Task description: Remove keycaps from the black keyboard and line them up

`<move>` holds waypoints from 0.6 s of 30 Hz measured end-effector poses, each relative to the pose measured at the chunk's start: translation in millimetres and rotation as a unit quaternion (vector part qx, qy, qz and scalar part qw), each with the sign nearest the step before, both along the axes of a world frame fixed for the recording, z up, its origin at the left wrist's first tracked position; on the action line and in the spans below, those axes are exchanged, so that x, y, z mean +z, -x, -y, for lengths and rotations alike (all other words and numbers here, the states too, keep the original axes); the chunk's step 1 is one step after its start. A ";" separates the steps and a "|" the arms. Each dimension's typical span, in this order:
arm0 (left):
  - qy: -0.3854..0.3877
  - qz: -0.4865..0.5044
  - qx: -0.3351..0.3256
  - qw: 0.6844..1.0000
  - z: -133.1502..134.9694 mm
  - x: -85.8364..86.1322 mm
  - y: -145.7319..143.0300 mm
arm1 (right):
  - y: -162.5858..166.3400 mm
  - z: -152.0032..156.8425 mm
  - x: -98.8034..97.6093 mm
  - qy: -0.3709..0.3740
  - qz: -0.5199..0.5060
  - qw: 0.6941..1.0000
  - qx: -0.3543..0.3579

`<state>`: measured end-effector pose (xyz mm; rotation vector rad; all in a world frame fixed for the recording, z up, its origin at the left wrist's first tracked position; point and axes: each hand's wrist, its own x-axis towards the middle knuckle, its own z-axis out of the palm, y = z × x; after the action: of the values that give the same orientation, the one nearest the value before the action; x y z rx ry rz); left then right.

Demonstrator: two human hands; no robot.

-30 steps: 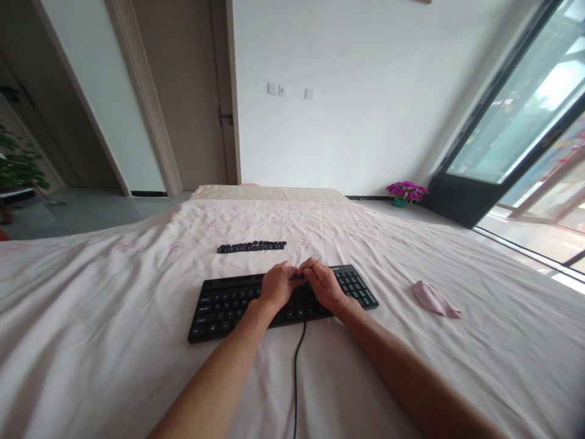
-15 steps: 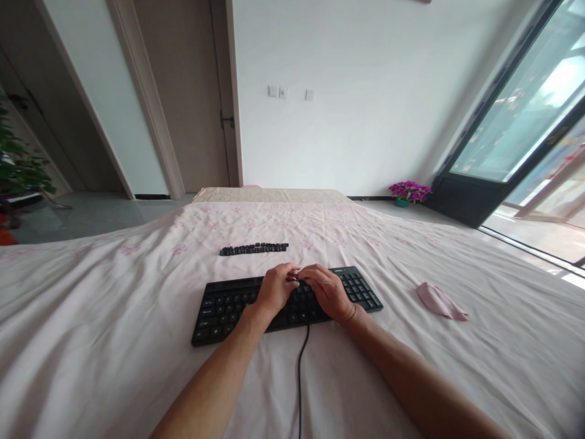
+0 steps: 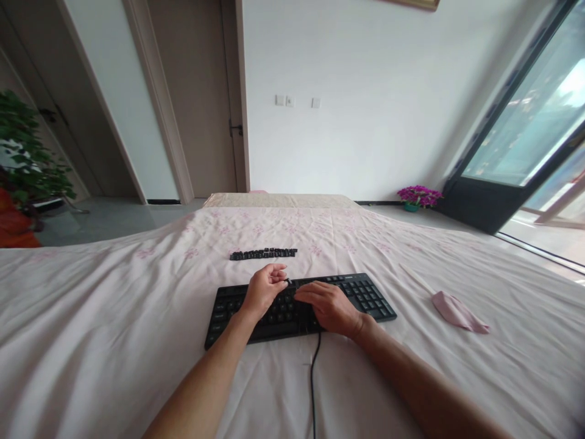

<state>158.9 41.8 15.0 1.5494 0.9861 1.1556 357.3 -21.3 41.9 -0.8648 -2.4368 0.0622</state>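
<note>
A black keyboard (image 3: 365, 294) lies on the pink bedsheet (image 3: 114, 317), its cable (image 3: 313, 378) running toward me. My left hand (image 3: 262, 289) is raised just over the keyboard's upper middle. Its fingers are curled and pinch a small black keycap (image 3: 288, 281) at the fingertips. My right hand (image 3: 328, 306) rests on the keys just to the right, with its fingers stretched out flat and pointing left. A row of several loose black keycaps (image 3: 264, 253) lies on the sheet behind the keyboard.
A crumpled pink cloth (image 3: 459, 311) lies on the sheet to the right. Beyond the bed stand a pot of purple flowers (image 3: 419, 196), a glass door (image 3: 525, 128) at right, a wooden door (image 3: 205, 97) and a green plant (image 3: 27, 158) at left.
Both hands were together over the keyboard's middle. The left hand has now lifted off with a small keycap, and the right hand has lowered flat onto the keys. The view shifted slightly.
</note>
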 end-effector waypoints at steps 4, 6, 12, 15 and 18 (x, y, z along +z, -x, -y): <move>0.022 0.012 -0.011 1.000 1.1 1.7 -0.9 | 12.5 -7.5 7.7 0.019 -0.060 0.991 -0.115; 0.028 0.028 -0.022 0.999 1.5 1.2 -1.1 | 21.5 -13.7 12.4 0.023 -0.054 0.987 -0.146; 0.023 0.028 -0.014 0.999 2.8 -0.3 -0.7 | 31.4 -35.8 12.7 0.070 -0.037 0.985 -0.154; 0.024 0.012 0.012 1.000 3.6 1.7 -1.4 | 22.8 -52.7 8.3 0.110 -0.064 0.973 -0.190; 0.009 -0.005 0.030 1.000 4.1 3.5 -2.4 | 10.6 -77.1 5.5 0.143 -0.077 0.945 -0.283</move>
<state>161.3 37.7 18.4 1.5214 1.0528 1.1779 346.7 55.8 47.3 -1.5952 -1.9781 0.2640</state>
